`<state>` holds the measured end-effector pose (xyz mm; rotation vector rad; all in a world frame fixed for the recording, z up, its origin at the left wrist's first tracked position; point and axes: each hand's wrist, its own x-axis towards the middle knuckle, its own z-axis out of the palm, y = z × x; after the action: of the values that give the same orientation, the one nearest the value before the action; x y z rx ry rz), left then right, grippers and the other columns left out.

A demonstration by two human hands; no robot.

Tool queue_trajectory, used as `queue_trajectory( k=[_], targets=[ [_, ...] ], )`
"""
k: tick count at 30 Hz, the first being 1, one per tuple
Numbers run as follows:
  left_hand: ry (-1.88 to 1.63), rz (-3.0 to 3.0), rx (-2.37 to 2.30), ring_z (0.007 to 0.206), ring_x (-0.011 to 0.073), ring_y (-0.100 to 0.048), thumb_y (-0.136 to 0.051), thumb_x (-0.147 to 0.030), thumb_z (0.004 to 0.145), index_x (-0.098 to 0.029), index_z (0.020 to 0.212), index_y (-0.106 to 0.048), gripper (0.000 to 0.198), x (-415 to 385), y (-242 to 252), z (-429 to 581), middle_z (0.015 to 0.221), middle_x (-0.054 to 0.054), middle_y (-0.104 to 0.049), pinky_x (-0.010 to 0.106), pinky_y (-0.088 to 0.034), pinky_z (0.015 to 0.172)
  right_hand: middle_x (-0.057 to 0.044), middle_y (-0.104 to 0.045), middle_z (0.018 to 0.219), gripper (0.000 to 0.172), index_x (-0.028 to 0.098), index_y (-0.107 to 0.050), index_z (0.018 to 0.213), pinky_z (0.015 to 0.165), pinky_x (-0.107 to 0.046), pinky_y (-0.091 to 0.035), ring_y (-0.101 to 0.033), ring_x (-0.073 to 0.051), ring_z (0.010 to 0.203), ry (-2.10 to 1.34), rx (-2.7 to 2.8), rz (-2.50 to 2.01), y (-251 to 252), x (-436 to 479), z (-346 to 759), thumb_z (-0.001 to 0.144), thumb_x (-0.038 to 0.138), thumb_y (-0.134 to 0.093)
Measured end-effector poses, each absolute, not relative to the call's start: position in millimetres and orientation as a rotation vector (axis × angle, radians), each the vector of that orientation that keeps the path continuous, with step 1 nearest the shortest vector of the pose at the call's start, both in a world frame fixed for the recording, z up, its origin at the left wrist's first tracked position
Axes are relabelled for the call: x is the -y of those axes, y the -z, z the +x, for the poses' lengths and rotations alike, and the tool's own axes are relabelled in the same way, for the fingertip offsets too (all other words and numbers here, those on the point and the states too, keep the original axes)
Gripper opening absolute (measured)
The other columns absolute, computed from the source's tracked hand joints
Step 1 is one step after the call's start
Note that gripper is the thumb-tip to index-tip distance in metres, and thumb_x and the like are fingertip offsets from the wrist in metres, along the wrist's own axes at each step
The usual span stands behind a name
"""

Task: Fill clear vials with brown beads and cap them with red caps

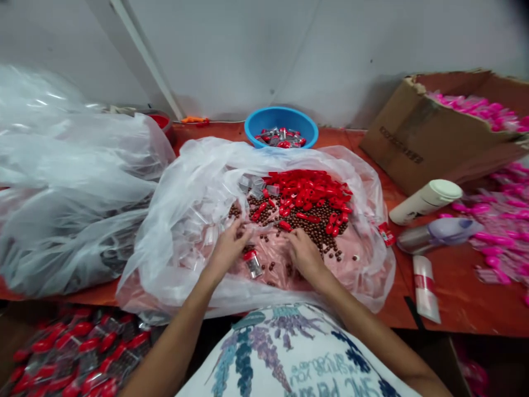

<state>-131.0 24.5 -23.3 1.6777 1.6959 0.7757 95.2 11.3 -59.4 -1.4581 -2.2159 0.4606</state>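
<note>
An open clear plastic bag (pixel 194 182) lies spread on the red table, holding a heap of red caps (pixel 309 193), small brown beads (pixel 314 226) and clear little containers (pixel 256 184). My left hand (pixel 228 248) rests at the near left edge of the beads, fingers curled on something I cannot make out. My right hand (pixel 302 251) is palm down among the beads, fingertips pinched near a red cap (pixel 285 225). A filled clear container with a red cap (pixel 253 263) lies between my hands.
A blue bowl (pixel 281 118) with finished capped containers stands behind the bag. A big clear bag (pixel 61 187) bulges at left. At right are a cardboard box (pixel 417 138) of pink items, a white bottle (pixel 425 201) and a lilac bottle (pixel 438 234). Finished pieces (pixel 78 353) lie below the table.
</note>
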Motion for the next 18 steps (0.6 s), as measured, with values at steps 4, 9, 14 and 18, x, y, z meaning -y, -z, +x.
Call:
queue_trajectory(
  k=[4,9,14,18],
  targets=[
    [-0.775,1.597,-1.408,0.085,0.0170,-0.059,-0.054,-0.027,0.078,-0.020,0.119,-0.059,0.041,-25.7,38.3,-90.6,0.110,0.005,-0.064,0.029,-0.045,0.077,-0.008,-0.060,0.099,0.022,0.019,-0.063,0.104,0.086,-0.033,-0.044,-0.055,-0.020,0.094,-0.446,2.173,-1.604,60.1,-34.4,125.8,0.087,0.017,-0.049],
    [-0.760,1.417,-1.287,0.076,0.0162,-0.059,-0.057,-0.032,0.077,-0.017,0.102,-0.064,0.030,-33.0,46.8,-61.4,0.092,0.004,-0.065,0.028,-0.047,0.071,-0.003,-0.064,0.091,0.023,0.020,-0.061,0.101,0.073,-0.030,-0.048,-0.060,-0.017,0.077,-0.687,1.587,-1.579,60.1,-39.2,154.7,0.086,0.033,-0.050],
    [-0.765,1.180,-1.204,0.063,0.0129,-0.059,-0.062,-0.031,0.072,-0.014,0.104,-0.061,0.036,-39.4,55.0,-41.7,0.079,0.003,-0.062,0.026,-0.049,0.060,0.001,-0.060,0.077,0.035,0.021,-0.056,0.105,0.045,-0.020,-0.041,-0.056,-0.012,0.055,-0.995,1.099,-1.496,57.4,-24.3,181.6,0.079,0.045,-0.057],
    [-0.729,1.289,-1.240,0.069,0.0145,-0.060,-0.064,-0.027,0.069,-0.015,0.102,-0.066,0.036,-40.8,58.6,-38.8,0.087,0.005,-0.066,0.027,-0.050,0.065,0.002,-0.059,0.077,0.042,0.024,-0.055,0.116,0.046,-0.022,-0.044,-0.053,-0.011,0.053,-1.006,1.034,-1.506,59.7,-4.5,193.8,0.078,0.042,-0.058]
  ],
)
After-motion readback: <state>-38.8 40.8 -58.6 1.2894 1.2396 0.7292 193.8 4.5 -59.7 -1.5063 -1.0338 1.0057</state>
